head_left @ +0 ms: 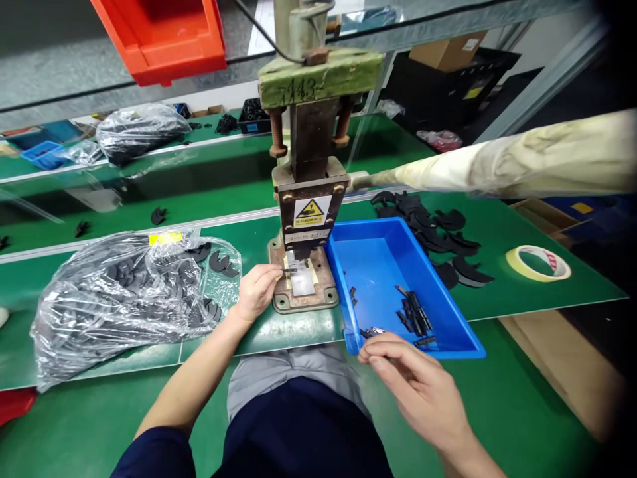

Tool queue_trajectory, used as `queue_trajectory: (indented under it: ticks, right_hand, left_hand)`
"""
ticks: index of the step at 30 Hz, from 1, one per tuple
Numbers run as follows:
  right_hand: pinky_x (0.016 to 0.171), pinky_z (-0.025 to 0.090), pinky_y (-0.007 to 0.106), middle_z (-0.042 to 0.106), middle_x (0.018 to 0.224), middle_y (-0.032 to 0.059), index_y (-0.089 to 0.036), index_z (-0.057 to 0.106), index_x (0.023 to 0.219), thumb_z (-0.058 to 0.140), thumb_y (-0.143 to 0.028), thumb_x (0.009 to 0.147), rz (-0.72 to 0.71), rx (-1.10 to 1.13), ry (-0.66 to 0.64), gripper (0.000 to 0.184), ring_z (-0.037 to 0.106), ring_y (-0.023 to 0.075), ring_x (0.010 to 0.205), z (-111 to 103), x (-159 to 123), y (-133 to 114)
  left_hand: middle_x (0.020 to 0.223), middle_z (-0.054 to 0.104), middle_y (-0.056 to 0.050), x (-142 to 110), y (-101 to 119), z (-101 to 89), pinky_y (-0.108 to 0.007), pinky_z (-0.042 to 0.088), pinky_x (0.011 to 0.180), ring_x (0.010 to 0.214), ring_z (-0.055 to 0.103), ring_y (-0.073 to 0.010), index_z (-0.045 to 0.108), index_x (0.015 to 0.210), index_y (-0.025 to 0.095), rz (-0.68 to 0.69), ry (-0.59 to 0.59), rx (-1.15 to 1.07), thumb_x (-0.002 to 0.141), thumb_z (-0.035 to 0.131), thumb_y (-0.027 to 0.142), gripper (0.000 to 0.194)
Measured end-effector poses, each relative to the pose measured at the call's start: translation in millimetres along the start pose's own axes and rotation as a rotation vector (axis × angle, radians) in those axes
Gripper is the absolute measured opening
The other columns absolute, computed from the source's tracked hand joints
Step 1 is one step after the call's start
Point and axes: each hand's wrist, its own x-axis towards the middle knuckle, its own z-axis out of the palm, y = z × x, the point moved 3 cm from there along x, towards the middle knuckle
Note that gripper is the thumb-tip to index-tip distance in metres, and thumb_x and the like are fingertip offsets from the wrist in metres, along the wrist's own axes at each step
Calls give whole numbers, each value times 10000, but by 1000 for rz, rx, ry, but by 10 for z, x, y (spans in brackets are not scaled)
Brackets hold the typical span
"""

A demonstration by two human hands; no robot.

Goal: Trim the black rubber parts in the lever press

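Note:
My left hand [256, 290] pinches one end of a small thin black part [289, 270] over the metal plate on the base of a bench press [312, 206]. The part's other end lies beneath the press's ram. My right hand [418, 382] is at the near left corner of a blue tray [450, 318], thumb and fingers closed together. Whatever it may hold is hidden. Small black parts [415, 312] lie in the tray, and a few more show just beyond my right fingertips.
A clear bag [124, 285] of black curved pieces lies left of the press. Loose black curved pieces [423, 222] and a tape roll [538, 263] are on the right. A wrapped lever [497, 156] juts rightward from the press. An orange bin [169, 50] hangs above.

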Motion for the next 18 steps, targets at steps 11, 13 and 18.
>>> queue_trajectory:
  ticks: [11, 13, 18]
  right_hand:
    - [666, 591, 253, 735, 816, 37, -243, 705, 915, 656, -137, 846, -195, -227, 188, 135, 710, 162, 782, -665, 497, -271]
    - [668, 591, 261, 735, 806, 37, -242, 705, 920, 661, -104, 831, -250, -234, 190, 171, 710, 164, 773, -720, 582, -370]
    - [680, 591, 274, 735, 827, 38, -226, 699, 978, 653, -47, 820, -351, -227, 146, 243, 709, 160, 803, -693, 709, -461]
  left_hand:
    - [994, 732, -93, 43, -143, 180, -309, 574, 828, 959, 691, -182, 694, 1033, 173, -54, -82, 1, 974, 496, 166, 207]
    - [1000, 726, -94, 47, -172, 217, -306, 567, 819, 955, 683, -185, 699, 1035, 175, -65, -132, 9, 980, 476, 172, 230]
    - [1000, 702, -85, 84, -198, 263, -291, 551, 822, 936, 667, -179, 704, 1043, 191, -85, -245, -22, 979, 470, 178, 243]
